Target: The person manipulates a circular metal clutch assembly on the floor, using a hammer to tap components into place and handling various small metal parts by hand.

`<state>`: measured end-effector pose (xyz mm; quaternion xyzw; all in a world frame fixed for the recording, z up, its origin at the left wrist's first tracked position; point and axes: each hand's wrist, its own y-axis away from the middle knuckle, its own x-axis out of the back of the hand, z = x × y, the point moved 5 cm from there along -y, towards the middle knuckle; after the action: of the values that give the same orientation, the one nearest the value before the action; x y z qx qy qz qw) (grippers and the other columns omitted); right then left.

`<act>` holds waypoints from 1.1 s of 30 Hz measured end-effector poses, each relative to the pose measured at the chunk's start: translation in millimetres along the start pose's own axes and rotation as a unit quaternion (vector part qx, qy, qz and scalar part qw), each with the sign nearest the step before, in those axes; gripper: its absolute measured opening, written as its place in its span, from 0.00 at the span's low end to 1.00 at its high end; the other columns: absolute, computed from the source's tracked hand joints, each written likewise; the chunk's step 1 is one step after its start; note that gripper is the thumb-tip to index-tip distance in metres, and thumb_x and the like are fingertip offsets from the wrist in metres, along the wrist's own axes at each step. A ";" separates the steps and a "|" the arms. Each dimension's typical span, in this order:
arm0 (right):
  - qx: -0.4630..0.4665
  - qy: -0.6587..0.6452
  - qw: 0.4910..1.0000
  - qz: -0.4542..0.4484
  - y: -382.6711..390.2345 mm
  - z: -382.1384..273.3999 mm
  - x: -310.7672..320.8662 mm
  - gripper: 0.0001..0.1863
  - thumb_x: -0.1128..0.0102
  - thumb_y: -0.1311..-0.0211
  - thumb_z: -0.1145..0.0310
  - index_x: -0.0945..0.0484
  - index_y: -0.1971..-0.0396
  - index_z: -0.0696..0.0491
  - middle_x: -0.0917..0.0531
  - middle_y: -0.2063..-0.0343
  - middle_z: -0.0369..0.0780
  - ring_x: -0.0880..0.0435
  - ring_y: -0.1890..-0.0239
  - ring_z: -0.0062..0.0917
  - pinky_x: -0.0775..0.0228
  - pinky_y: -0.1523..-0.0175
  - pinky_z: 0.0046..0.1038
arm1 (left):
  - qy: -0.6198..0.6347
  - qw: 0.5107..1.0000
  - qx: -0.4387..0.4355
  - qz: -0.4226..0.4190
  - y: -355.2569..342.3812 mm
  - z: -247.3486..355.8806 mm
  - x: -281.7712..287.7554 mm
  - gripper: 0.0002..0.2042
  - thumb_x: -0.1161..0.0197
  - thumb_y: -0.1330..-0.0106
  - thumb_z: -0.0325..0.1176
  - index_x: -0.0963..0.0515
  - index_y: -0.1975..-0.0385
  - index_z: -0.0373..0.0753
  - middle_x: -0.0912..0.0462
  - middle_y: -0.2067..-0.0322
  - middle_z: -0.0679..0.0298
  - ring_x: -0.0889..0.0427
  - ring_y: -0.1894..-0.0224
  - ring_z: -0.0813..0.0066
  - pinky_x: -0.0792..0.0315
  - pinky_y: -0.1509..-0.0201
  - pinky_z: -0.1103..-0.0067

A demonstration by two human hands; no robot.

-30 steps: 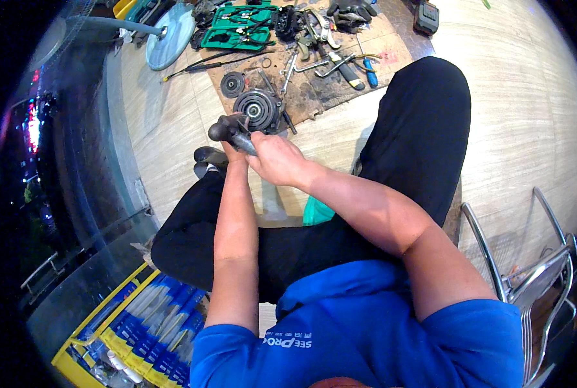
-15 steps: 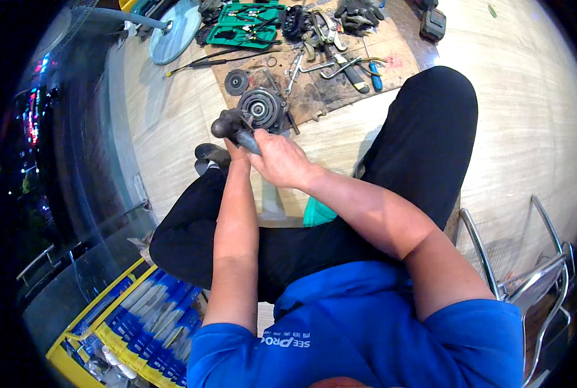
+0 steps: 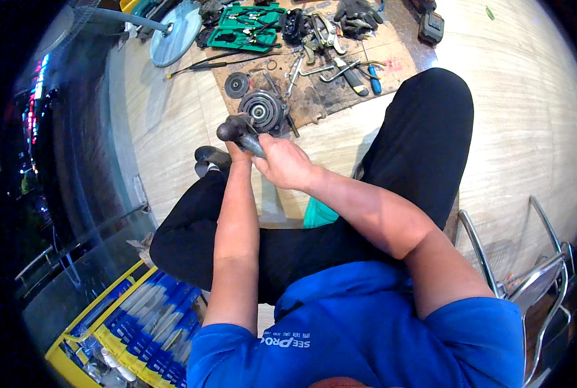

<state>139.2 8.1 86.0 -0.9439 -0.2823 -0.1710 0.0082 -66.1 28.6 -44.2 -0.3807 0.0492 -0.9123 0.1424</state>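
My right hand (image 3: 286,161) is closed round the grey handle of a hammer (image 3: 231,131) with a rounded, dark metal head. Beneath that hammer head, my left hand (image 3: 238,152) shows only in part; its fingers are hidden. Just beyond both hands lies a round, grooved metal pulley (image 3: 261,111) on a dark housing. The hammer head covers a bit of the pulley's near left edge in this view. A smaller metal ring-shaped disc (image 3: 237,85) lies flat at the pulley's far left.
A stained cardboard sheet (image 3: 392,77) carries pliers, spanners, a blue-handled screwdriver (image 3: 374,79) and a green tool case (image 3: 244,39). Black gloves (image 3: 358,14) lie at its far side. A round-based stand (image 3: 175,39) is far left, a yellow rack (image 3: 101,309) near left, a metal-framed chair (image 3: 541,271) right.
The hammer head has shifted slightly right and nearer to me. My hands otherwise keep nearly the same pose, and the pulley stays in place.
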 end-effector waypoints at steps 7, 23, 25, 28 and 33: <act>-0.065 -0.002 0.998 -0.004 -6.6 12.4 9.7 0.16 0.41 0.43 0.65 0.30 0.63 0.63 0.19 0.69 0.57 0.19 0.61 0.53 0.27 0.55 0.48 | 0.162 0.980 0.115 0.015 1.1 12.8 -10.2 0.12 0.32 0.47 0.24 0.22 0.62 0.39 0.19 0.66 0.67 0.20 0.63 0.72 0.27 0.55 0.75; -0.150 -0.041 0.962 0.226 -30.0 48.9 89.7 0.16 0.37 0.46 0.62 0.23 0.68 0.61 0.18 0.74 0.54 0.17 0.67 0.47 0.26 0.59 0.42 | -0.096 0.994 -0.013 0.044 -27.0 86.1 3.1 0.10 0.32 0.48 0.26 0.20 0.65 0.37 0.17 0.64 0.55 0.20 0.57 0.55 0.28 0.51 0.68; -0.167 -0.068 0.958 0.223 -25.7 38.2 106.1 0.18 0.37 0.47 0.61 0.23 0.69 0.63 0.18 0.73 0.57 0.17 0.65 0.49 0.26 0.59 0.42 | -0.113 0.992 -0.033 0.047 -26.9 79.4 1.7 0.10 0.31 0.46 0.27 0.18 0.63 0.39 0.17 0.63 0.57 0.19 0.58 0.59 0.26 0.52 0.71; -0.168 -0.063 0.951 0.252 -21.3 46.6 117.5 0.18 0.37 0.47 0.61 0.23 0.70 0.63 0.18 0.73 0.56 0.16 0.66 0.49 0.25 0.59 0.42 | -0.120 0.991 -0.030 0.041 -29.3 80.0 -6.3 0.10 0.32 0.46 0.26 0.18 0.64 0.39 0.17 0.63 0.57 0.19 0.57 0.59 0.27 0.50 0.71; -0.170 -0.029 0.948 0.269 -19.4 58.3 115.8 0.16 0.36 0.46 0.60 0.25 0.73 0.60 0.21 0.81 0.47 0.20 0.76 0.35 0.29 0.65 0.36 | -0.103 0.995 -0.012 0.011 -31.5 86.9 -12.8 0.10 0.33 0.47 0.25 0.18 0.65 0.38 0.17 0.63 0.56 0.21 0.55 0.56 0.29 0.49 0.68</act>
<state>237.9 92.3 67.5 -0.9767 0.0152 -0.1806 -0.1151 -3.0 64.1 14.6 -0.4737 0.0492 -0.8659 0.1526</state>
